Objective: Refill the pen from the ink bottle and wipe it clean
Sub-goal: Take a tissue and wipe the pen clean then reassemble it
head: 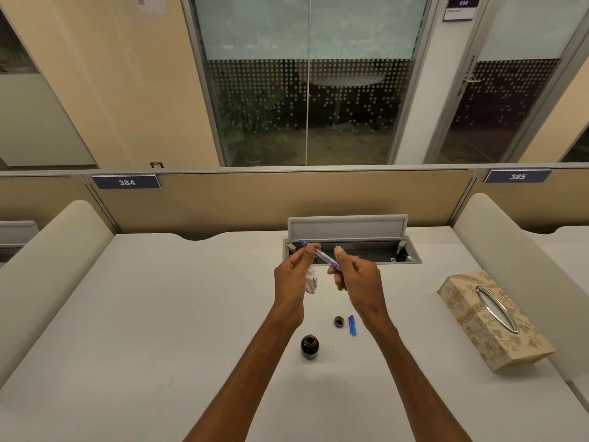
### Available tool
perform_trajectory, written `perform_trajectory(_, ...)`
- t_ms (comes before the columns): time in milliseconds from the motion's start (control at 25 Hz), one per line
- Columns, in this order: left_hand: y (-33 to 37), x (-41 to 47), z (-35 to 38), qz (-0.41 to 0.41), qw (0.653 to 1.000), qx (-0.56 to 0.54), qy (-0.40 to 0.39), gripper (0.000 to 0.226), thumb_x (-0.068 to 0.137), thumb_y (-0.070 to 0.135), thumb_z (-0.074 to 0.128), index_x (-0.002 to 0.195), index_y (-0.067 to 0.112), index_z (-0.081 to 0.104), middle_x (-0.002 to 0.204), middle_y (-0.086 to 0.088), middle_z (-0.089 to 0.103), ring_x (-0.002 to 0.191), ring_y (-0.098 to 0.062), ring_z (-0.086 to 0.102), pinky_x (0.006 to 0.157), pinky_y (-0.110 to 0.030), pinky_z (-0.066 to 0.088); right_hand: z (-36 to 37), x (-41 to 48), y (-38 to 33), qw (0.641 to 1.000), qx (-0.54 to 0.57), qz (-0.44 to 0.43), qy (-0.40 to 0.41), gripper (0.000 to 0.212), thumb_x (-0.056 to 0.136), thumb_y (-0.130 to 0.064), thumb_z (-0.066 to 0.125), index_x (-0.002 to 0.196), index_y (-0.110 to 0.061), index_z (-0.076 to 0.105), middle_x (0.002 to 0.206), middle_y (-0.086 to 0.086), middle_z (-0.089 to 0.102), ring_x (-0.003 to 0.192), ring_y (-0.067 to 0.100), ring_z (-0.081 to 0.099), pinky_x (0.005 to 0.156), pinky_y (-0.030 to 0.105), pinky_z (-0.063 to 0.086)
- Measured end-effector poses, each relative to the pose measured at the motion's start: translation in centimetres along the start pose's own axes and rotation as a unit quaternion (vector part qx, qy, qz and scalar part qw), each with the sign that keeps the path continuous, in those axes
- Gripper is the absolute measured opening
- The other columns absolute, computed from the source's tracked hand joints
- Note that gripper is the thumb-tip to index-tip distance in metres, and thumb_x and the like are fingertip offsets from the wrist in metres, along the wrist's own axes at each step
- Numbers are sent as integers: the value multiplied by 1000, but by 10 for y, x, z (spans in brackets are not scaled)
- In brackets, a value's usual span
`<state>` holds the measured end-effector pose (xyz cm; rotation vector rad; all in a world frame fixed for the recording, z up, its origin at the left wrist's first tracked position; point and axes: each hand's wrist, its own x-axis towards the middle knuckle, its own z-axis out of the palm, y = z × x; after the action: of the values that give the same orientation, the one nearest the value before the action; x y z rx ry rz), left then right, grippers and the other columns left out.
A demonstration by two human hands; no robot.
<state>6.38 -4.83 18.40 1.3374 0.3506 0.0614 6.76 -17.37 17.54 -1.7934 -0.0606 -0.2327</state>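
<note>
A slim blue and clear pen (324,257) is held level above the desk, tip pointing far left. My left hand (294,275) pinches it near the tip and also holds a crumpled white tissue (311,282) in the palm. My right hand (358,275) grips the pen's rear end. The open dark ink bottle (309,346) stands upright on the white desk below my wrists. Its cap (339,321) lies to the right, beside the blue pen cap (352,325).
A patterned beige tissue box (490,320) lies at the right of the desk. An open grey cable hatch (350,247) is set in the desk behind my hands. Beige dividers (54,269) flank the desk, with a partition wall at the back.
</note>
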Motion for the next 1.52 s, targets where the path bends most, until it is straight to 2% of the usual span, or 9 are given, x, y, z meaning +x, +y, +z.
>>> perform_trajectory(120, -1, 0, 1, -16, 1000, -12, 17, 37, 90, 35, 62, 118, 13, 70, 111, -5, 70, 102, -22, 56, 93, -41, 49, -2, 0, -3, 998, 11, 59, -31, 41, 92, -55, 43, 72, -30, 68, 57, -6, 67, 48, 4, 62, 52, 16, 50)
perform_trajectory(240, 0, 3, -3, -21, 999, -34, 26, 36, 89, 34, 64, 117, 12, 71, 111, -8, 72, 103, -22, 57, 94, -40, 48, -4, 0, 1, 1000, -10, -11, -28, 14, 87, -43, 67, 95, -33, 64, 91, -11, 71, 78, -2, 66, 65, 12, 53)
perform_trajectory(640, -8, 5, -5, -10, 1000, -3, 20, 35, 88, 37, 64, 114, 16, 73, 111, -4, 72, 105, -21, 58, 86, -29, 49, 3, -5, 8, 997, -65, -44, -21, 10, 90, -29, 68, 93, -37, 62, 85, -24, 64, 79, -7, 64, 67, 6, 49)
perform_trajectory(800, -9, 5, -6, 1, 1000, 8, 19, 31, 88, 37, 65, 111, 17, 73, 101, 4, 71, 95, -13, 59, 71, -18, 43, 5, -8, 6, 999, -48, 11, -23, 16, 91, -50, 53, 92, -37, 62, 82, -22, 65, 76, -5, 66, 68, 10, 44)
perform_trajectory(920, -10, 5, -7, 0, 1000, 11, 20, 26, 87, 37, 66, 106, 21, 74, 95, 9, 71, 91, -10, 59, 70, -17, 43, 6, -11, 7, 996, -78, -38, -15, 17, 89, -33, 69, 101, -31, 58, 91, -21, 61, 85, 4, 63, 74, 18, 53)
perform_trajectory(1040, -11, 4, -7, 0, 1000, 20, 8, 34, 85, 41, 65, 110, 19, 74, 100, 7, 70, 90, -8, 58, 76, -23, 43, 8, -11, 7, 997, -67, -1, -31, 8, 98, -30, 54, 98, -25, 61, 85, -15, 66, 83, 8, 68, 80, 28, 57)
perform_trajectory(1200, -8, 3, -8, 4, 1000, 16, 7, 36, 77, 49, 65, 103, 26, 74, 91, 16, 70, 89, -7, 60, 66, -15, 43, 8, -14, 6, 997, -70, -24, -15, 18, 90, -32, 66, 104, -25, 57, 95, -12, 63, 85, 7, 63, 72, 16, 52)
perform_trajectory(1360, -9, 2, -8, -6, 1000, 19, 4, 27, 85, 42, 66, 104, 25, 75, 94, 12, 70, 92, -10, 58, 72, -21, 44, 9, -13, 4, 999, -36, 36, -14, 19, 100, -35, 48, 90, -27, 63, 82, -8, 68, 78, 12, 66, 81, 35, 56)
perform_trajectory(1520, -10, 1, -7, -11, 1000, 15, 2, 24, 86, 41, 66, 102, 26, 75, 91, 15, 69, 90, -9, 58, 71, -21, 45, 9, -16, 5, 998, -65, -18, -6, 15, 91, -34, 64, 99, -25, 57, 89, -12, 63, 82, 11, 65, 70, 17, 54)
